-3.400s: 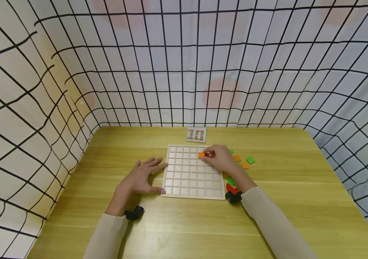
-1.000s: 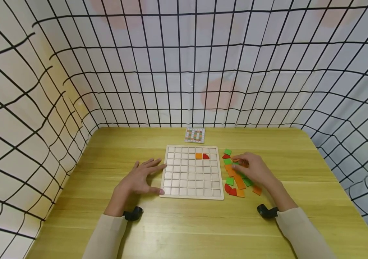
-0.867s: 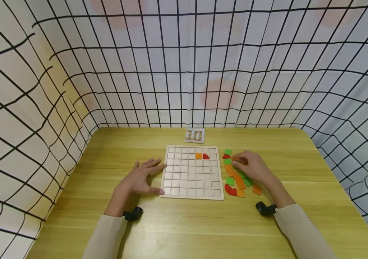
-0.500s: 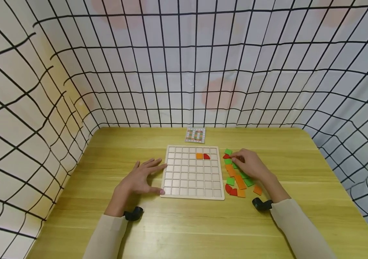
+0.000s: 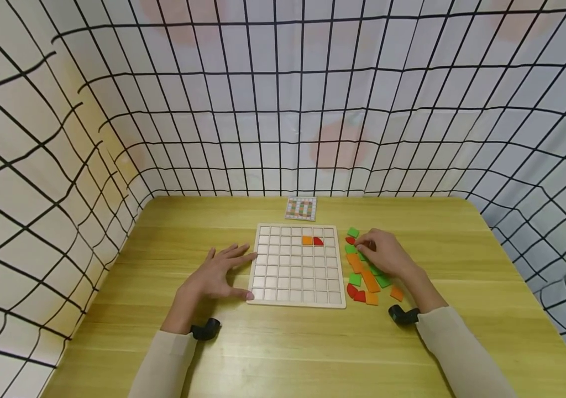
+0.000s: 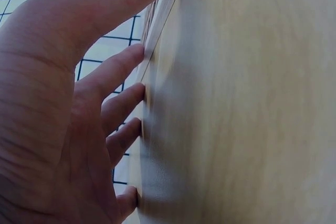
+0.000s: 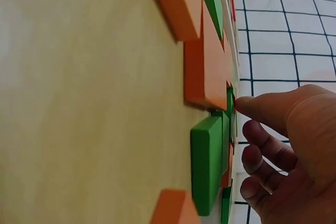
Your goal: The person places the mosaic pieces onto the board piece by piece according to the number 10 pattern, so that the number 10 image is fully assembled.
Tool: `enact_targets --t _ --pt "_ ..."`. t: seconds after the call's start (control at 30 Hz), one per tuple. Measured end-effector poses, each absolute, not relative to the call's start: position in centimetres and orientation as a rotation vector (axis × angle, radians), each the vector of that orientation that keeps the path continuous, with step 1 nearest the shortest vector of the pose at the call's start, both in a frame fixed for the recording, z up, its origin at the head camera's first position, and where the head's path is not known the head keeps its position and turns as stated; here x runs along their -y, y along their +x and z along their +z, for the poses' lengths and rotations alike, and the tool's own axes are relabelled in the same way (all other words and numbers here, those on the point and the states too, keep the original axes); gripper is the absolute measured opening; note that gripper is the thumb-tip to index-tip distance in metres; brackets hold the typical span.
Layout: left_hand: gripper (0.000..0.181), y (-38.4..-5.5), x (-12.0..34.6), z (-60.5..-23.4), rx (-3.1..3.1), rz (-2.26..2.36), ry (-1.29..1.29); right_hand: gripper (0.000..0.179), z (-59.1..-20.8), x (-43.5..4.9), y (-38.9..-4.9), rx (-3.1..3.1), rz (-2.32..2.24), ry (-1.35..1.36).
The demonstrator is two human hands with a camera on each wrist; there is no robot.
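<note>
Wooden grid board (image 5: 284, 279), flat tiles (image 5: 370, 280)

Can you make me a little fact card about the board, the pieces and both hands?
board: wooden grid on the table
on it: orange square and red piece, side by side
loose pieces: green, orange, red; right of board
left hand: spread at board's left edge
right hand: at loose pieces; grip unclear
card: behind board

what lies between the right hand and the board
In the head view, a red piece lies by the right hand's fingertips, with green tiles on either side; then a narrow bare strip of table reaches the board.
</note>
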State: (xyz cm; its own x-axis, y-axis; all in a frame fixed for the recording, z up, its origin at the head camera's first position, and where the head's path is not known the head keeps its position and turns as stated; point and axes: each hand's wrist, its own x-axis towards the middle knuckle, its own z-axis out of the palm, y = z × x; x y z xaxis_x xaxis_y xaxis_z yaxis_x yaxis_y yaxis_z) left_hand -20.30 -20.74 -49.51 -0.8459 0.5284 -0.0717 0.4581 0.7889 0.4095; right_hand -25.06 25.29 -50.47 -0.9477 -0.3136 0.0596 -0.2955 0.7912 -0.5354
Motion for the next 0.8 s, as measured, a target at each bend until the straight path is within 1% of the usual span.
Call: enact_targets --t 0.13,0.37,0.6,0.67,0.8 --pt "0.099 -20.3 20.7 -49.7 -2.801 0.564 0.781 0.018 -50.5 -25.1 -25.2 -2.939 -0.91 -0.503" --pt "0.099 -20.3 20.7 -49.7 -2.792 0.56 0.771 0.023 -50.8 -24.9 -25.9 -2.929 -0.893 -0.511" --pt "0.1 -20.3 20.7 -49.8 -2.795 0.564 0.762 0.019 -50.7 -24.6 -26.5 -2.897 -0.926 -0.508" --pt "0.1 -20.3 20.7 -49.8 -2.795 0.567 0.764 0.021 -50.6 -24.5 -26.6 -2.893 -0.925 -0.519" --pt "0.1 -20.4 20.7 -49.8 -2.793 0.567 0.768 0.032 -50.6 -24.3 -26.9 -2.887 -0.89 -0.556"
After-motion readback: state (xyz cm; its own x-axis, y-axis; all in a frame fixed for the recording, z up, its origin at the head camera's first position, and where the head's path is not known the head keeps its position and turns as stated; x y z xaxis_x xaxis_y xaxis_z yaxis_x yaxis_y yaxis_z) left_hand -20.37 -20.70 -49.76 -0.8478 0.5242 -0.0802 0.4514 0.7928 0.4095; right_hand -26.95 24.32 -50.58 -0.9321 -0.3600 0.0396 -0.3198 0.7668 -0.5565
